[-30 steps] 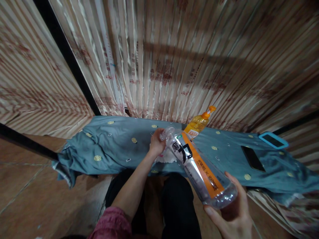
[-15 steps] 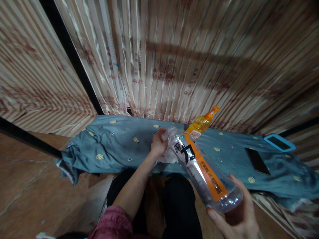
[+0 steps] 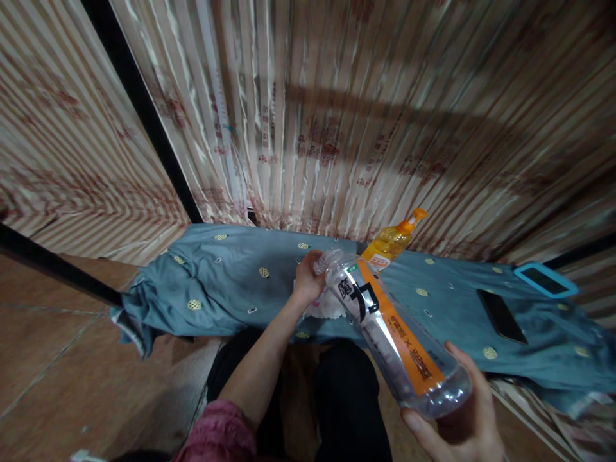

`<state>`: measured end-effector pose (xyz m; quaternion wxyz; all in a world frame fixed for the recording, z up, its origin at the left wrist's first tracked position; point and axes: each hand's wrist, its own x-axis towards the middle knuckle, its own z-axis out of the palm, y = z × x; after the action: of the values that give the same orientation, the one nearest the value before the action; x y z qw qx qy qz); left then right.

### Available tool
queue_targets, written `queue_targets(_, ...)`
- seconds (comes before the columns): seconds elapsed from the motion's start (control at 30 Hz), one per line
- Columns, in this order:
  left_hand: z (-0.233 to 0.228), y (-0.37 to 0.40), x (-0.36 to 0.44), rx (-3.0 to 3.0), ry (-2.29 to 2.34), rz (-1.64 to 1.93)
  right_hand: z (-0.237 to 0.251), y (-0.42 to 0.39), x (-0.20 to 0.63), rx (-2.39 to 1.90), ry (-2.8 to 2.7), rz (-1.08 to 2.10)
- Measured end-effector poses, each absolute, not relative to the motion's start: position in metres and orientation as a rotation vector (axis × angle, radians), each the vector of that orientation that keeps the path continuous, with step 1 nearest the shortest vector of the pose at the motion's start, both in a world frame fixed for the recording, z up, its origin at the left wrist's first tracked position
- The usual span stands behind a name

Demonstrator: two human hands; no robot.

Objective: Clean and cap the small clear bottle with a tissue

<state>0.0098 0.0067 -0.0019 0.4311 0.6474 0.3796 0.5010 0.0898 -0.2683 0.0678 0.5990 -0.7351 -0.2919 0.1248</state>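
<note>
My right hand (image 3: 457,420) grips the base of a clear plastic bottle (image 3: 392,333) with an orange and black label, tilted so its neck points away from me. My left hand (image 3: 308,277) is at the bottle's mouth, fingers closed around the clear cap (image 3: 326,260). Under the left hand a white cloth (image 3: 327,307) lies on the blue-grey patterned sheet (image 3: 231,282). Behind the bottle an orange-capped bottle of yellow liquid (image 3: 391,242) lies tilted on the sheet.
A black phone (image 3: 501,316) and a blue-cased phone (image 3: 546,280) lie on the sheet at the right. A striped curtain (image 3: 337,115) hangs right behind. Brown tiled floor (image 3: 62,378) is at the left; my dark-trousered knees (image 3: 337,391) are below.
The view has shifted slightly; both hands keep their hold on the bottle, which sits a little lower and further right in view.
</note>
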Motion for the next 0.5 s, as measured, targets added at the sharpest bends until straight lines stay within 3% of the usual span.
queue_targets(0.5,-0.0047,0.0075,0.0111,1.597,0.946,1.255,0.0657,-0.2680,0.0917,-1.703,-0.720,0.242)
